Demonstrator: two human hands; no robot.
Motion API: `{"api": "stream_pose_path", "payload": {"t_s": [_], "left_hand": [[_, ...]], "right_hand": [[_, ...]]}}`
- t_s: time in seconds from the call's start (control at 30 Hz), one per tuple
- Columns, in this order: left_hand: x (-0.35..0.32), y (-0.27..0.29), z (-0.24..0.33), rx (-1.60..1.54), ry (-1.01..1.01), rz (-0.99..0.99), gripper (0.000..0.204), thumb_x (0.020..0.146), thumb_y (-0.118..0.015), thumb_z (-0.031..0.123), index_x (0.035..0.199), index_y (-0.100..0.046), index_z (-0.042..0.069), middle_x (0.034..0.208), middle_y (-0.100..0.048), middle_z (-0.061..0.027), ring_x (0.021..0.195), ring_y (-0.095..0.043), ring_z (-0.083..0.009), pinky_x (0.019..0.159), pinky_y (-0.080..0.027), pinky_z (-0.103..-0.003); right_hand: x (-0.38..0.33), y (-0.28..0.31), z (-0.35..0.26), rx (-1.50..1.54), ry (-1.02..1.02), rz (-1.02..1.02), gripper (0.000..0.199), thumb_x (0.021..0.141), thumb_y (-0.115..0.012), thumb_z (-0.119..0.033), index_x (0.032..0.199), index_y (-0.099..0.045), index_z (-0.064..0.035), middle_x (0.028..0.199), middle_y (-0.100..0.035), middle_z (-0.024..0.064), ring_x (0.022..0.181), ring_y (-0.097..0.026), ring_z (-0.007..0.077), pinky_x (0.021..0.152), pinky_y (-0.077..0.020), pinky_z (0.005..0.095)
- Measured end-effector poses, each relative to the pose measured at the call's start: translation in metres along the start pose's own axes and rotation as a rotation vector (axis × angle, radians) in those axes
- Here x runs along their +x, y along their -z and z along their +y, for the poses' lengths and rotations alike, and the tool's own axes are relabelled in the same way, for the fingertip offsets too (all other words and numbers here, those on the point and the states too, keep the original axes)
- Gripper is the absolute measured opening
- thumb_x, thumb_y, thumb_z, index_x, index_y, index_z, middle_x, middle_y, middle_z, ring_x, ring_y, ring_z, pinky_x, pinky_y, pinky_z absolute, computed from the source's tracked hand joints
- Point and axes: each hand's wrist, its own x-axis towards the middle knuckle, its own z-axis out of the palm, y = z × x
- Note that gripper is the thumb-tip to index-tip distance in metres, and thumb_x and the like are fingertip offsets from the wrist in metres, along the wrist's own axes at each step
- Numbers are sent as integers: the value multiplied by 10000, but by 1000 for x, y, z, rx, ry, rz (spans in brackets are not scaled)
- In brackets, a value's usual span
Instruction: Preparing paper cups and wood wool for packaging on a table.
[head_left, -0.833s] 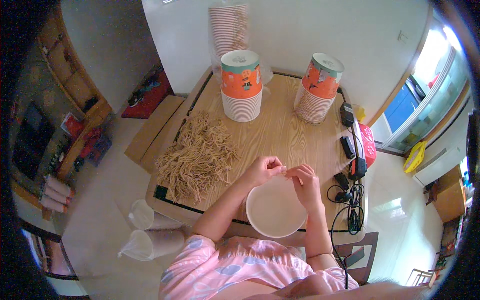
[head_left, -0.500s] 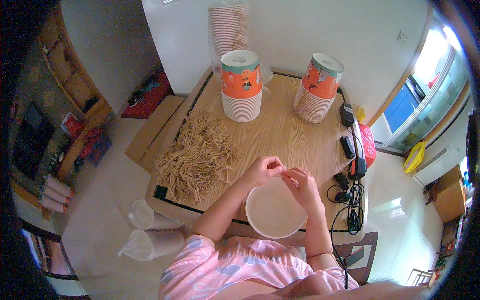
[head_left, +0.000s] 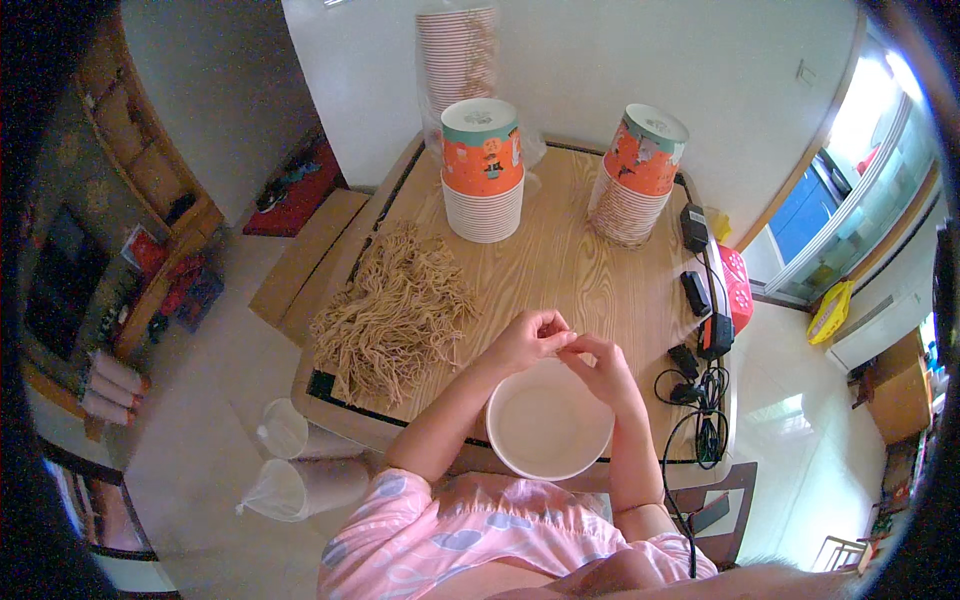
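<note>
A white round paper bucket [head_left: 550,445] stands with its mouth up at the table's near edge, between my forearms. Over its far rim, my left hand [head_left: 528,342] is closed in a pinch. My right hand [head_left: 602,372] meets it there, thumb and fingers pressed together at the left fingertips. Whatever lies between the fingertips is too small to make out. To the left of my left hand spreads a loose heap of tan twisted paper cords [head_left: 395,315].
Two stacks of upturned orange-and-green paper buckets, a left stack [head_left: 483,170] and a right stack [head_left: 640,175], stand at the back. Behind the left one rises a bagged stack [head_left: 458,60]. Black adapters and coiled cables [head_left: 710,430] line the right edge of the wooden table [head_left: 560,270].
My right hand has turned and drawn closer to the left fingertips. The white bucket has shifted slightly to the left, while the cords and stacks stay put.
</note>
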Motion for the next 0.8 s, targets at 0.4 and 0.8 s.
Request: {"api": "stream_pose_path", "payload": {"t_s": [0.4,0.8], "left_hand": [[-2,-1,9,-27,-14,25,135,841,-645,181,797,-593,65,688,-563,49,624,-495,-37,564,-410,-211],[-1,3,-2,83,-20,47,148,838,-651,186,790,-586,63,675,-545,55,626,-489,-35,566,-403,-212]], "right_hand": [[0,-1,-4,17,-23,24,149,800,-673,-93,924,-666,-10,849,-670,74,795,-603,130,706,-482,293],[2,1,2,198,-89,19,46,834,-616,-46,866,-613,-14,760,-592,-15,723,-529,48,632,-430,200]]}}
